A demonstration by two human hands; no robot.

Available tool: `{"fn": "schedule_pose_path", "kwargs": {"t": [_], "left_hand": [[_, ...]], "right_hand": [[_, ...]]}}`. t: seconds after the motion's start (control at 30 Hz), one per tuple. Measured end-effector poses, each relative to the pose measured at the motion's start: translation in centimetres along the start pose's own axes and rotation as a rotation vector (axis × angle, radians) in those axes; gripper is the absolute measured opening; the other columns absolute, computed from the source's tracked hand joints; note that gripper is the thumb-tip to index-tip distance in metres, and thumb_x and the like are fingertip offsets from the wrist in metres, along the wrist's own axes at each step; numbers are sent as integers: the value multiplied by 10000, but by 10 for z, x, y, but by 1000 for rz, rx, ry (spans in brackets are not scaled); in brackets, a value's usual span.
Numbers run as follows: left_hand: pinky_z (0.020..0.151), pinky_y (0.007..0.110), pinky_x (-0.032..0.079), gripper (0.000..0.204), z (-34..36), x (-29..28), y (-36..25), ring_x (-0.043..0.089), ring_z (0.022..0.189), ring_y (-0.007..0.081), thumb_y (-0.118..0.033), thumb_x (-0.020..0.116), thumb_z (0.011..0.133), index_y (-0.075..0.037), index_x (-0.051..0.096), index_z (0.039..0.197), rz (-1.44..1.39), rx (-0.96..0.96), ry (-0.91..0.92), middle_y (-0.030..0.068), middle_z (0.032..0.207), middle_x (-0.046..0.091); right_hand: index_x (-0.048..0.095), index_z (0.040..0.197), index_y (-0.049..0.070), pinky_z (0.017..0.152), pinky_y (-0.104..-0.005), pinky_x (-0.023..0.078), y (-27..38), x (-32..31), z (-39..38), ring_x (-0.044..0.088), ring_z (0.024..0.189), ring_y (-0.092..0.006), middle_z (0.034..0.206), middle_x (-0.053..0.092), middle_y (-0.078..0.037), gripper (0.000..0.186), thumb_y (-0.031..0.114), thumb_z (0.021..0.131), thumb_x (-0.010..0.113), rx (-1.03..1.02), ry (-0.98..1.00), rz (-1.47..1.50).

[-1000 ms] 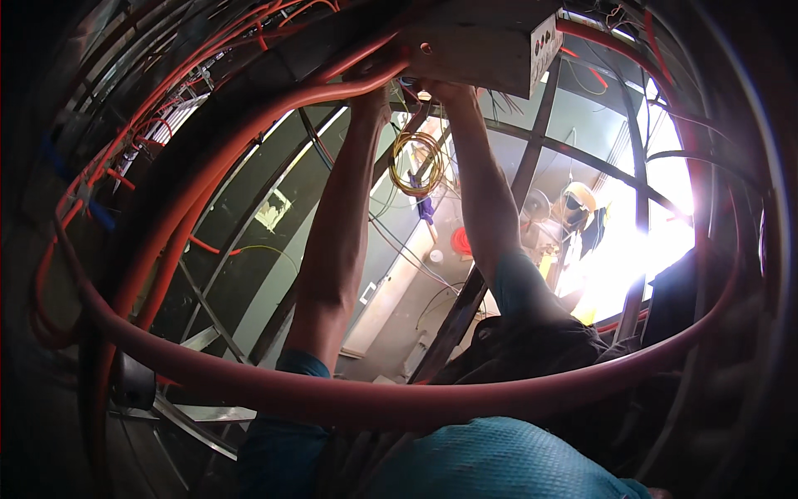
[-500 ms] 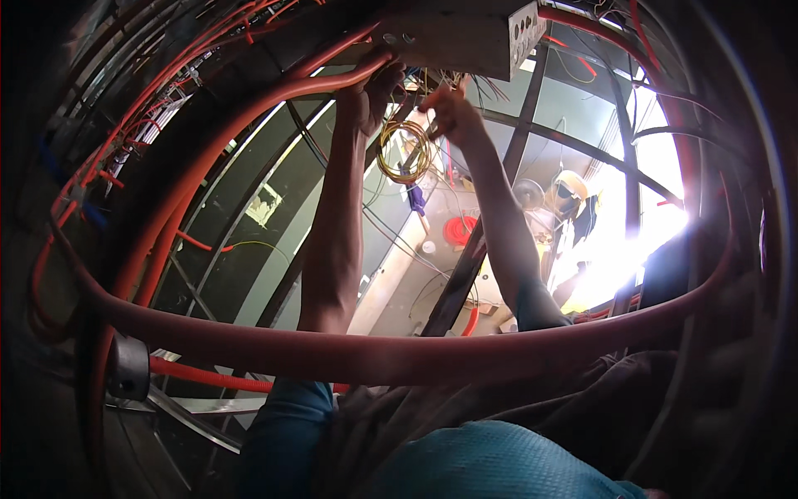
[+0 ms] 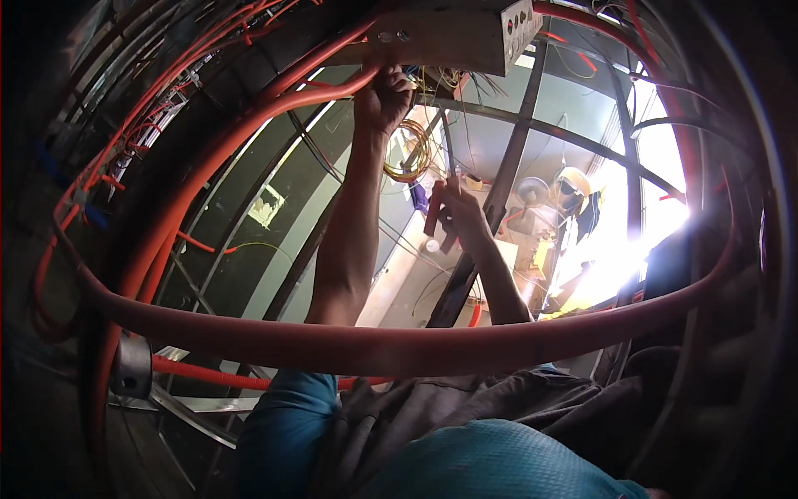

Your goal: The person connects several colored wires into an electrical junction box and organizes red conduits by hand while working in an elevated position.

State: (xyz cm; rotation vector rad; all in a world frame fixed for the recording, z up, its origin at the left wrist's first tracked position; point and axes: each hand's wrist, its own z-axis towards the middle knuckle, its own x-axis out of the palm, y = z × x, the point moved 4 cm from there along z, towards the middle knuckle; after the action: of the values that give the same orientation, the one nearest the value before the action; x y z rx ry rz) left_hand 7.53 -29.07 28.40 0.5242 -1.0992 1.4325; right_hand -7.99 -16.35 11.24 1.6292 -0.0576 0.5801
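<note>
My left hand [image 3: 385,101] is raised to the lower edge of a grey metal box [image 3: 449,41], by the end of an orange conduit [image 3: 307,94]. Its fingers are curled closed; what they grip is hidden. Lower and to the right, my right hand [image 3: 465,218] is wrapped round a red-handled hand tool [image 3: 434,208] that looks like pliers. A thin dark strip or cable rises from the tool's top; whether it is gripped I cannot tell. Loose thin wires [image 3: 445,79] come out of the box's underside. Between my hands hangs a coil of yellow wire [image 3: 407,170].
A thick red conduit [image 3: 374,348] crosses in front of my arms. More orange conduits [image 3: 179,200] and red cables run along the left. Dark metal frame bars [image 3: 522,125] cross behind the right hand. Far below are a yellow-topped figure or object [image 3: 573,181] and bright light.
My right hand has dropped away from the wires under the box, and the red-handled tool in it now shows clearly. The left hand stays up by the box, its forearm shifted slightly right.
</note>
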Motion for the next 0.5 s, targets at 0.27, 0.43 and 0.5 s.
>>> {"fn": "schedule_pose_path", "kwargs": {"t": [0.27,0.43,0.5], "left_hand": [[593,287,363,224,1,6,21,422,593,128,-266,537,1006,-102,589,864,-22,142,105,6,716,481],[598,277,361,308,1,7,21,406,607,123,-331,577,993,-92,552,800,139,285,-45,2,670,449],[613,275,370,311,2,7,17,417,618,128,-330,585,989,-84,551,803,157,274,-52,9,679,459]], "right_hand": [[625,995,50,477,-208,362,-33,-14,-20,489,565,-60,794,585,0,283,329,958,649,165,-22,267],[646,1043,74,525,-220,371,-39,-20,-32,491,586,-54,806,595,22,275,336,965,611,183,6,138],[648,1039,91,516,-226,369,-39,-22,-38,496,589,-56,806,597,13,272,347,952,626,167,-12,56]]}}
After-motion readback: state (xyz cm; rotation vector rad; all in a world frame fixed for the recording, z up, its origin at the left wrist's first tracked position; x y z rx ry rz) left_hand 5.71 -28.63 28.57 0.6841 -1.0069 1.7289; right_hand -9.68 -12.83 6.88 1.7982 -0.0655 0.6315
